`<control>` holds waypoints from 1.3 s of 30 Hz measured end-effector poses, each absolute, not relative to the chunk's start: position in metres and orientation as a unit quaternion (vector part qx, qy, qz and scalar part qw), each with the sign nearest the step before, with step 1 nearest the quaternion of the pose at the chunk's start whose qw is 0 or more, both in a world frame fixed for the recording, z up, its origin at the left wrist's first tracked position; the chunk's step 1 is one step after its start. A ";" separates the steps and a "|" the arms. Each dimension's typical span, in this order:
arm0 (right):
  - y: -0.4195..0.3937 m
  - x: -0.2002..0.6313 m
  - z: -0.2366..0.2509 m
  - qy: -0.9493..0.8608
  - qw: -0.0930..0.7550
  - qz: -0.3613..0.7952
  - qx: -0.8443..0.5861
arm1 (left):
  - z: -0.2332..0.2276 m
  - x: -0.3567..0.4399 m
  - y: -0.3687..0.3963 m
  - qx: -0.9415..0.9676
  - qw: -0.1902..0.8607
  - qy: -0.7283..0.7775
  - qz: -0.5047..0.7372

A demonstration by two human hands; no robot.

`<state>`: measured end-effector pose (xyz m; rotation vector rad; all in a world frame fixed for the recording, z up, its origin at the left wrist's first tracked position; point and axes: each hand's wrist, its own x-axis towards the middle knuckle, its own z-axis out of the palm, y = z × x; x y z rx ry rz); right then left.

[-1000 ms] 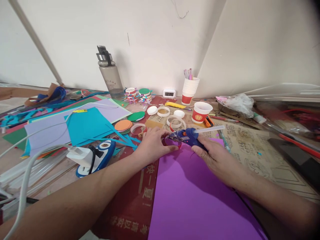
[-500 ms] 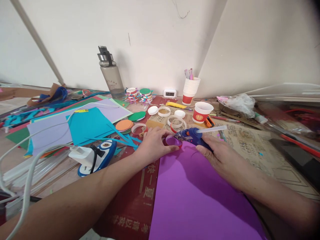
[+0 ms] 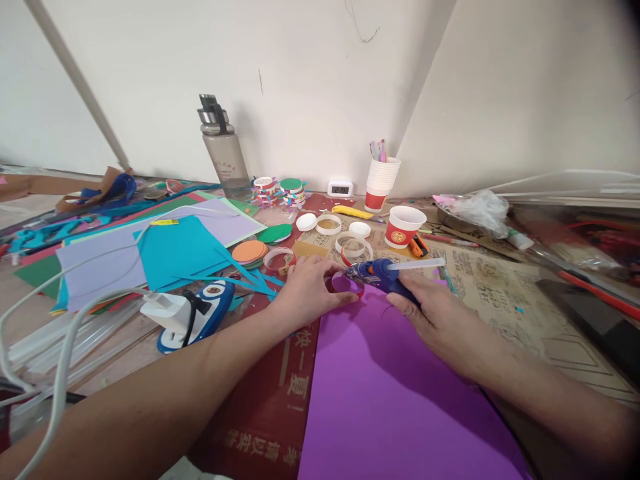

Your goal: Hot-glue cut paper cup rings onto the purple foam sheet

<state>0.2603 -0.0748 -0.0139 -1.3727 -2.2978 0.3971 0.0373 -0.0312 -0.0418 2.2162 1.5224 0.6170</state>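
Fingers of the left hand [image 3: 307, 288] are clamped on a red paper ring [image 3: 358, 292], thumb on the near side and the others curled round its left. I have the fingers of the right hand [image 3: 436, 308] wrapped round the grip of a blue hot glue gun [image 3: 383, 275], its nozzle angled left at the ring; whether the two touch, I cannot tell from here. A translucent glue stick [image 3: 421, 265] juts from the gun's rear. The ring is over the far end of a purple sheet [image 3: 405, 393], near the middle of the counter [image 3: 133, 363], and that sheet runs toward the near edge, overlapping a red printed board [image 3: 270, 400].

Toward the left edge I make out a white plug block [image 3: 167, 312] against a blue-and-white case [image 3: 213, 308], with blue paper [image 3: 177, 250] beyond. Orange discs [image 3: 250, 251] lie to its right. Past the hands sit a red-and-white paper cup [image 3: 404, 225] and a yellow utility knife [image 3: 353, 212]. Along the far edge, left to right, I see a grey water bottle [image 3: 229, 163], two disc stacks [image 3: 292, 193], a digital clock [image 3: 341, 188] and stacked paper cups [image 3: 383, 179] holding pens [image 3: 380, 152].
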 end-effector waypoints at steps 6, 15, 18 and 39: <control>-0.076 0.265 -0.012 -0.839 0.224 0.113 -0.482 | -0.041 0.038 -0.031 0.788 0.193 0.541 0.221; -0.075 0.257 -0.011 -0.832 0.219 0.150 -0.488 | -0.042 0.037 -0.031 0.786 0.186 0.545 0.224; -0.074 0.258 -0.012 -0.829 0.225 0.150 -0.490 | -0.043 0.037 -0.031 0.787 0.184 0.545 0.222; -0.074 0.264 -0.011 -0.828 0.237 0.165 -0.480 | -0.040 0.038 -0.032 0.785 0.190 0.554 0.204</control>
